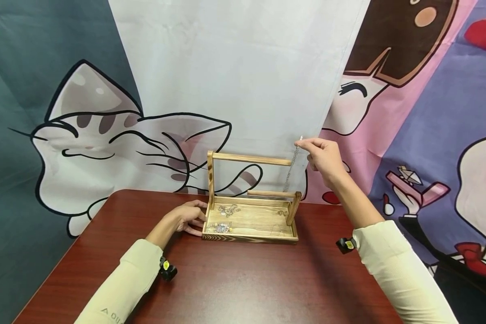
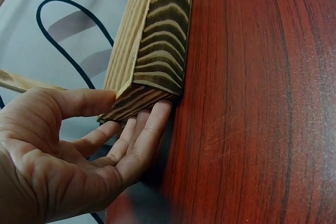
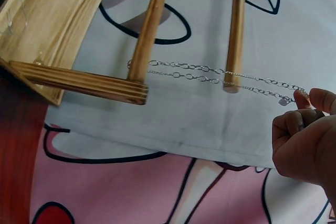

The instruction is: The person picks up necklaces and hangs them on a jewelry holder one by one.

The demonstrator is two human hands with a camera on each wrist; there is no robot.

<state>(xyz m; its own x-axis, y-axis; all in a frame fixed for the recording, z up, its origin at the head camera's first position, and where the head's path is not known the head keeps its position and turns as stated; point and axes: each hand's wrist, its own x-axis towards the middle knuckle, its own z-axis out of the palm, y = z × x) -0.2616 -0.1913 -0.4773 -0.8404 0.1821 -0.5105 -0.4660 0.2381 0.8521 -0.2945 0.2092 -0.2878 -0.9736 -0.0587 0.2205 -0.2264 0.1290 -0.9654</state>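
Note:
A wooden jewelry stand (image 1: pixel 247 239) with a shallow tray base and two crossbars stands near the table's back edge. My left hand (image 1: pixel 188 217) grips the tray's left end; in the left wrist view its thumb (image 2: pixel 86 102) lies at the top rim and its fingertips (image 2: pixel 164 109) at the lower edge. With thumb and forefinger, my right hand (image 1: pixel 321 157) pinches a silver chain necklace (image 1: pixel 292 164) above the stand's right side. Two strands hang down past the free end of the upper bar (image 1: pixel 251 158) to behind the lower bar (image 1: pixel 271 194).
Small jewelry pieces (image 1: pixel 222 228) and a chain (image 1: pixel 228 209) lie in the tray's left part, with thin wire-like pieces near its right end. A printed cloth (image 1: pixel 235 81) hangs directly behind the reddish-brown table (image 1: pixel 243 279).

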